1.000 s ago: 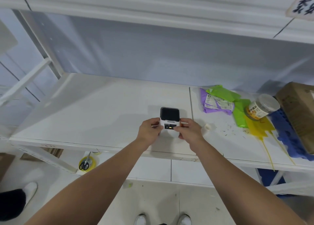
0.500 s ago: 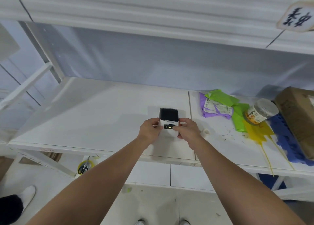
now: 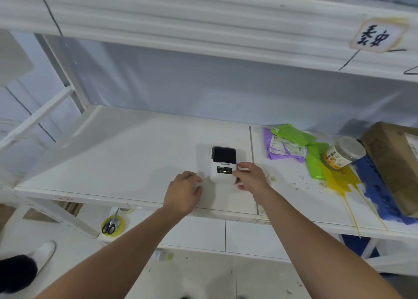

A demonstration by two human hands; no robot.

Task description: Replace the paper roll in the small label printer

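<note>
A small white label printer (image 3: pixel 222 164) with a dark lid and a lit front panel stands on the white shelf (image 3: pixel 126 158), lid closed. My right hand (image 3: pixel 250 177) touches its right side with thumb and fingers. My left hand (image 3: pixel 184 191) rests on the shelf just left of the printer, fingers loosely curled, holding nothing and apart from the printer. A small whitish lump (image 3: pixel 272 177) lies right of my right hand; I cannot tell whether it is a paper roll.
Purple and green bags (image 3: pixel 287 144), a lidded jar (image 3: pixel 343 155), yellow and blue plastic and a cardboard box (image 3: pixel 395 163) crowd the shelf's right part. Below the shelf lie scissors on a yellow tape roll (image 3: pixel 113 225). Another person's shoe (image 3: pixel 44 254) is at the lower left.
My left hand has let go of the printer and drawn back to the left onto the shelf. My right hand stays on the printer's right side.
</note>
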